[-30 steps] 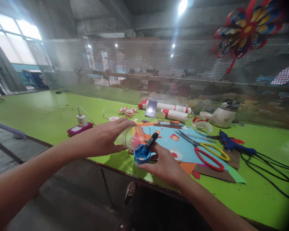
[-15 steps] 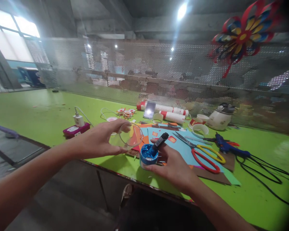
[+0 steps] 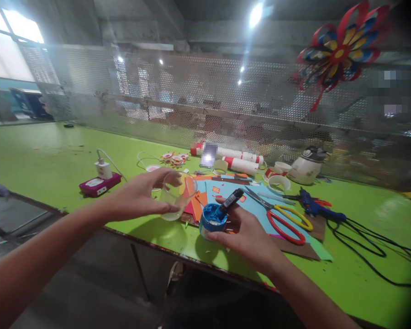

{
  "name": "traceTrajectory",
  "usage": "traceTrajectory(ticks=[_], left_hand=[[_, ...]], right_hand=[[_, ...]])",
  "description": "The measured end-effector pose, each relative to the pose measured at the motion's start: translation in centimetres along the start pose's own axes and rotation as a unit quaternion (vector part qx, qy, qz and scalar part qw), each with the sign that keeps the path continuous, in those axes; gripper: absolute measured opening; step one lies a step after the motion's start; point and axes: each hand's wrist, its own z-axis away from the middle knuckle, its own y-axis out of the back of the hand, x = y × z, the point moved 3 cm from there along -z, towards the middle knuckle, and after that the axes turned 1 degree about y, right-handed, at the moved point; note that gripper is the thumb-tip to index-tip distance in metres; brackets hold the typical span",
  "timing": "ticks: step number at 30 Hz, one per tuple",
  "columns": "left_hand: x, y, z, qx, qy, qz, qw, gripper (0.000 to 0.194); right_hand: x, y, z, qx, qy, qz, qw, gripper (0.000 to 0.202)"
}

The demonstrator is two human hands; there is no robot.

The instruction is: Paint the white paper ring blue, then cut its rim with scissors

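My left hand is closed round a clear, see-through cup, which is tilted above the front part of the green table. Just to its right, my right hand grips a small blue paint jar. Blue paint coats the inside of the open jar, and a black-handled tool leans out of it. Light blue paper lies behind my right hand, with orange and red sheets between the two hands. Scissors with red and yellow handles rest on the paper.
A purple power socket with a white plug stands at the left. At the right are a blue glue gun with black cables and a white kettle. White-and-red rolls lie before the mesh screen.
The clear cup has tipped, so more of its side shows, and it has shifted slightly left. My right hand still holds the jar. The whole view has shifted a little.
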Motion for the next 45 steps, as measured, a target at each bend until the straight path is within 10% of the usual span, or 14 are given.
traceTrajectory(ticks=[13,45], left_hand=[[1.6,-2.0,0.6,-0.116,0.051,-0.030,0.991,0.066],[1.9,-4.6,0.6,-0.127,0.058,0.025,0.990,0.062]], right_hand=[[-2.9,2.7,0.5,0.021,0.052,0.081,0.995,0.062],[-6.0,1.9,-0.2,0.045,0.280,0.311,0.907,0.051]])
